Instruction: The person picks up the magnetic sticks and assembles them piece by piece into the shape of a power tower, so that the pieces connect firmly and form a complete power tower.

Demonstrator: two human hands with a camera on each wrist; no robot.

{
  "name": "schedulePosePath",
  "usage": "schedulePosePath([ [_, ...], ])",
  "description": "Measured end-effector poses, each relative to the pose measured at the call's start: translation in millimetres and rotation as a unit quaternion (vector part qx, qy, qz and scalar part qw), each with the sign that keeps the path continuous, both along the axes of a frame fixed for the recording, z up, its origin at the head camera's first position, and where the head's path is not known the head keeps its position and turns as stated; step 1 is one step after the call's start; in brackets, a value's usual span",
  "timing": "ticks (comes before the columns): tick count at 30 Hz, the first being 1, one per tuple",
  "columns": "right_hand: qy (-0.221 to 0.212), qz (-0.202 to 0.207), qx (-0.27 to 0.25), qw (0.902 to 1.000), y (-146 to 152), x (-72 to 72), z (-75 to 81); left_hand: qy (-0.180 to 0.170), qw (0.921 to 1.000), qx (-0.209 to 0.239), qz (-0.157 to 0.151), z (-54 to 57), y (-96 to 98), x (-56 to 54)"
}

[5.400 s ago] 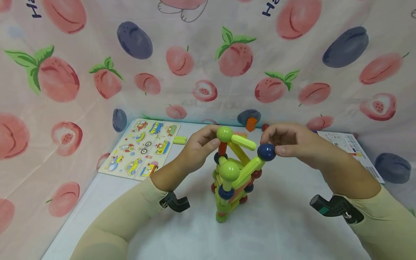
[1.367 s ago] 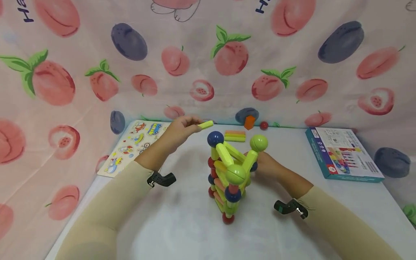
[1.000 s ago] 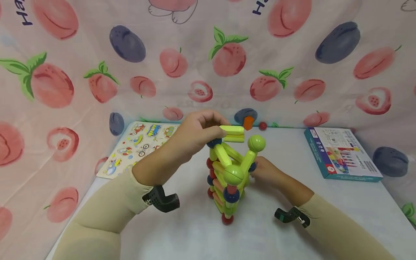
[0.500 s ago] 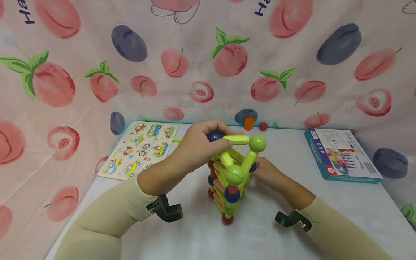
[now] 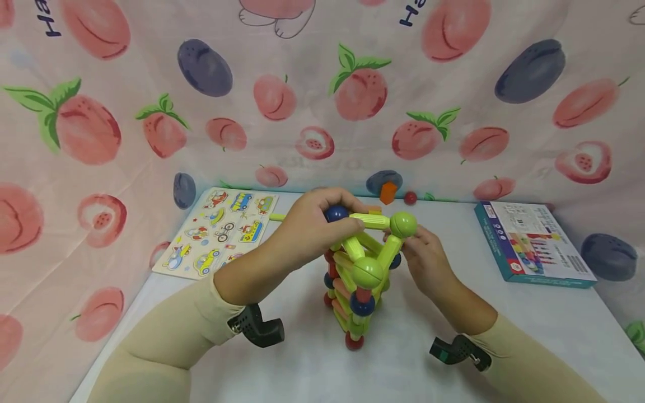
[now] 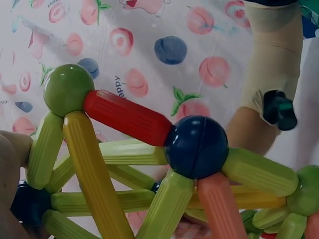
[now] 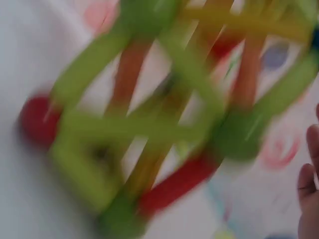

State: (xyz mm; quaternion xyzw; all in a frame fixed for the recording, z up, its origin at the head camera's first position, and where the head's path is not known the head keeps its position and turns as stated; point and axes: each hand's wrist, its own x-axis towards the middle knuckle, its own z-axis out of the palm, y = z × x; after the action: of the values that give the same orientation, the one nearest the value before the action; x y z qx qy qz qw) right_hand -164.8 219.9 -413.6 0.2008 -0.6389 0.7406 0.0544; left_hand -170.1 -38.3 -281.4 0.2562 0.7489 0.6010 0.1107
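A tower of magnetic rods and balls (image 5: 355,296) stands upright at the table's middle. My left hand (image 5: 307,226) is at its top, thumb and fingers around the dark blue ball (image 5: 336,213) and pinching the near end of a yellow-green rod (image 5: 372,220). That rod spans from the blue ball to a light green ball (image 5: 403,224). My right hand (image 5: 430,263) is at the tower's right, its fingertips close behind and under the green ball. In the right wrist view, the right hand's fingers (image 7: 313,144) show at the edge, apart from the blurred rods.
A picture puzzle board (image 5: 216,229) lies at back left, with a green rod (image 5: 277,217) at its edge. Behind the tower are an orange block (image 5: 388,192) and a red ball (image 5: 410,197). A flat box (image 5: 536,243) lies at right; a fruit-print cloth (image 5: 322,112) hangs behind.
The left hand has brought a yellow-green rod from the back left to the tower top, where it now bridges two balls. The right hand has risen from a lower blue ball toward the green ball.
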Motion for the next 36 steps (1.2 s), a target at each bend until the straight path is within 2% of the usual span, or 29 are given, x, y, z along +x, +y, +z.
schedulePosePath([
  [1, 0.044, 0.006, -0.042, 0.9981, -3, 3.0, 8.9, -0.002, 1.0, 0.0, 0.005, -0.4, 0.3, 0.7],
  [3, 0.121, 0.02, -0.101, 0.9874, -9, 8.2, 26.1, -0.001, 0.9999, 0.002, 0.012, -1.6, 1.0, 1.2],
  [4, 0.148, 0.026, -0.115, 0.982, -11, 9.8, 32.9, -0.004, 0.9999, 0.007, 0.013, -1.9, 1.6, 1.3],
  [6, 0.172, 0.022, -0.129, 0.9764, -15, 13.7, 43.8, -0.007, 0.9998, 0.015, 0.015, -2.4, 2.1, 1.8],
  [9, 0.169, 0.011, -0.12, 0.9782, -18, 18.2, 51.3, -0.015, 0.9993, 0.033, 0.01, -3.4, 2.5, 1.7],
  [12, 0.158, 0.007, -0.107, 0.9815, -17, 20.3, 50.5, -0.017, 0.999, 0.04, 0.008, -5.1, 2.4, 1.6],
  [15, 0.142, -0.008, -0.099, 0.9849, -14, 23.0, 39.4, -0.007, 0.9982, 0.06, 0.0, -10.0, 0.3, -0.3],
  [17, 0.109, -0.035, -0.074, 0.9907, -11, 26.4, 25.1, 0.018, 0.9963, 0.084, -0.002, -17.4, -3.9, -2.8],
  [19, 0.052, -0.075, -0.011, 0.9958, -8, 31.4, 5.6, 0.035, 0.9929, 0.114, 0.0, -30.9, -10.1, -6.5],
  [20, 0.019, -0.093, 0.035, 0.9949, -6, 34.8, -5.2, 0.04, 0.9918, 0.121, 0.002, -40.2, -13.9, -8.6],
  [21, -0.006, -0.11, 0.091, 0.9898, -4, 38.4, -16.1, 0.041, 0.9924, 0.116, 0.01, -51.1, -17.8, -10.9],
  [22, -0.03, -0.12, 0.15, 0.981, -3, 42.4, -26.4, 0.033, 0.994, 0.103, 0.013, -63.3, -22.0, -12.8],
  [24, -0.052, -0.125, 0.274, 0.952, 0, 51.1, -45.4, 0.0, 0.9986, 0.052, 0.013, -91.2, -30.4, -15.9],
  [26, -0.045, -0.119, 0.369, 0.9206, 1, 58.9, -59.6, -0.023, 0.9994, -0.027, -0.003, -119.0, -38.9, -16.7],
  [27, -0.033, -0.117, 0.404, 0.9065, 0, 61.7, -64.7, -0.026, 0.9973, -0.067, -0.016, -131.6, -43.0, -16.4],
  [29, -0.006, -0.115, 0.444, 0.8887, -1, 64.3, -72.0, -0.017, 0.991, -0.125, -0.046, -154.0, -50.4, -14.7],
  [30, 0.005, -0.118, 0.451, 0.8846, -2, 64.2, -73.9, -0.008, 0.988, -0.142, -0.061, -163.3, -53.4, -13.6],
  [33, 0.032, -0.125, 0.455, 0.8809, -3, 59.1, -75.3, 0.016, 0.9837, -0.153, -0.093, -181.8, -59.5, -9.8],
  [36, 0.036, -0.115, 0.46, 0.88, -2, 49.9, -71.4, 0.035, 0.9834, -0.145, -0.103, -189.7, -61.7, -5.8],
])
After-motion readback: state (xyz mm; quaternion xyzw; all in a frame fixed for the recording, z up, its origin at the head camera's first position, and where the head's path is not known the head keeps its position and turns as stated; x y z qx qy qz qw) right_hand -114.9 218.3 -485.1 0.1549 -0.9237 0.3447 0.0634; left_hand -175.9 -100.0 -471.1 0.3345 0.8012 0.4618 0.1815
